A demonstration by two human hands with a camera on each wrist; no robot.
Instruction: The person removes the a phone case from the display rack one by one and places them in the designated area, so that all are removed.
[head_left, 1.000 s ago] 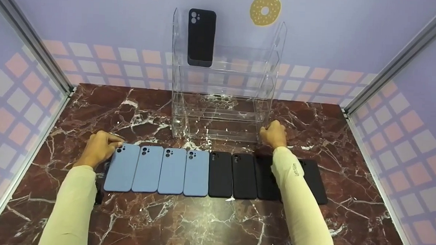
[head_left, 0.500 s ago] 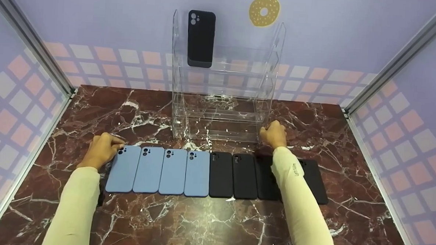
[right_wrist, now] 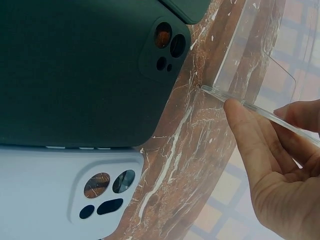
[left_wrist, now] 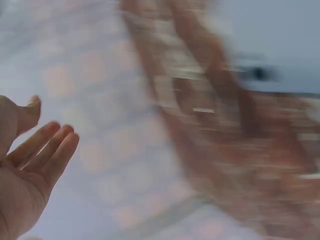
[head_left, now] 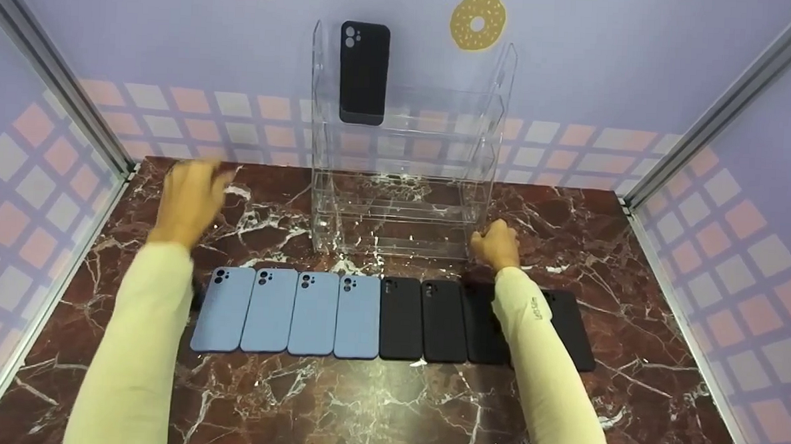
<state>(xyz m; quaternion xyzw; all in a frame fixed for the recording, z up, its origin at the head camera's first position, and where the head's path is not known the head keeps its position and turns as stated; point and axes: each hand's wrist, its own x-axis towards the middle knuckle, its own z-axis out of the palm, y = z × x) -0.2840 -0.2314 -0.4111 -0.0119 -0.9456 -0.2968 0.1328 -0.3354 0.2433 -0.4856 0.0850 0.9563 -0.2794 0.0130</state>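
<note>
Moved since before: my left hand (head_left: 189,200) has left the top corner of the leftmost blue phone case (head_left: 221,309) and swung up toward the table's far left corner; it is blurred in the head view, empty, fingers straight and loosely spread in the left wrist view (left_wrist: 30,165).
Acrylic display rack (head_left: 405,149): at the middle of the table's far edge, one black case (head_left: 363,72) on its top tier, the lower tiers bare.
Right hand (head_left: 496,243): thumb and fingers pinch the rack's lower right side panel (right_wrist: 250,102), steadying it.
Row of cases: four blue, then black ones (head_left: 401,318), edge to edge between the rack and the near edge; my right sleeve (head_left: 537,348) crosses the black end.
Doing it well: I judge the rack light and tippy, so I would keep the right-hand pinch firm and low.
Table (head_left: 374,408): dark red marble.
</note>
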